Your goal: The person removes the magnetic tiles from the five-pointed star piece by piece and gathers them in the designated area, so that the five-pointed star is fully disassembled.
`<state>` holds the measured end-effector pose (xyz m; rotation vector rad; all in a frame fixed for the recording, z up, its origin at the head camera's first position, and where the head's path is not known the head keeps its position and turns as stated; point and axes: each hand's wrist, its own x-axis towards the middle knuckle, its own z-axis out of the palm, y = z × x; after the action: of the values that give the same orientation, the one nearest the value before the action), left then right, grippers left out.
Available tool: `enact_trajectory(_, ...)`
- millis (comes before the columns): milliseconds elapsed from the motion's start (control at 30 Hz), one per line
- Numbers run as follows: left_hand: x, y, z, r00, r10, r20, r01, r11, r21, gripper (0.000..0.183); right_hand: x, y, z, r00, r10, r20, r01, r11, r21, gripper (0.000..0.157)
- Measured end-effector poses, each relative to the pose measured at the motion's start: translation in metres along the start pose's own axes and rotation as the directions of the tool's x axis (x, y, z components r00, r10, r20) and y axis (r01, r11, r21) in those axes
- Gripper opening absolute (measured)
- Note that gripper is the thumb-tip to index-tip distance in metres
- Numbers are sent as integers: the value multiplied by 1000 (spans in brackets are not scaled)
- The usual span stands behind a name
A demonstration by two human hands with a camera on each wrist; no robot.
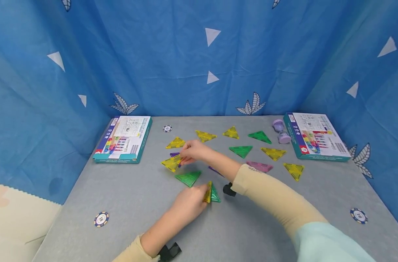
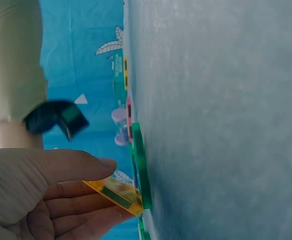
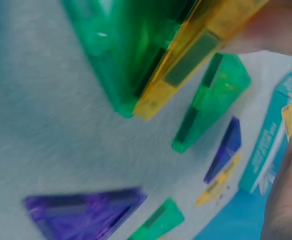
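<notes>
My left hand (image 1: 190, 202) pinches a yellow triangular magnetic tile (image 2: 120, 194) between thumb and fingers. That tile is tilted up, its lower edge against a green triangular tile (image 2: 142, 167) on the table. Farther forward, my right hand (image 1: 194, 151) pinches another yellow triangular tile (image 1: 171, 163) by one side. A purple triangular tile (image 1: 174, 154) lies just behind that one, partly hidden. Between the two hands a second green triangular tile (image 1: 188, 178) lies flat. One more purple tile (image 3: 86, 212) shows in the right wrist view; the right forearm covers most of it in the head view.
Several yellow tiles (image 1: 273, 153), green tiles (image 1: 241, 151) and a pink tile (image 1: 259, 166) lie spread toward the back right. Tile boxes (image 1: 123, 140) (image 1: 317, 136) stand at both sides, with a purple hourglass (image 1: 281, 131) by the right one. Poker chips (image 1: 101, 219) dot the grey table.
</notes>
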<state>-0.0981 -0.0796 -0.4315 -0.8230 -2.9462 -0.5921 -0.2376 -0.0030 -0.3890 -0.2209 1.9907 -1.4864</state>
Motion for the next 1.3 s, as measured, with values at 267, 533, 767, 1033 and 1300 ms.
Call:
enact_trajectory(267,-2,0,1,999,26,-28,-26,1000,14,18,29,-6,28,994,77,74,-83,994,72,7)
enact_trajectory(533,-3,2,-1,1000,20,-15,-20,1000,6,16,46,-8,48,993,108,45,-107,994,-31,11)
enact_trajectory(767,-4,3,-1,1000,2,3,-2,1000,11,14,44,-8,56,981,126,146,-93,973,-212,35)
enact_trajectory(1033,-4,2,0,1000,5,-13,-5,1000,9,16,27,-19,46,982,45,181,27,926,-377,50)
enact_trajectory(1300,-2,-1,0,1000,-9,-13,9,1000,-5,20,-25,-14,-6,984,-90,157,105,991,-89,36)
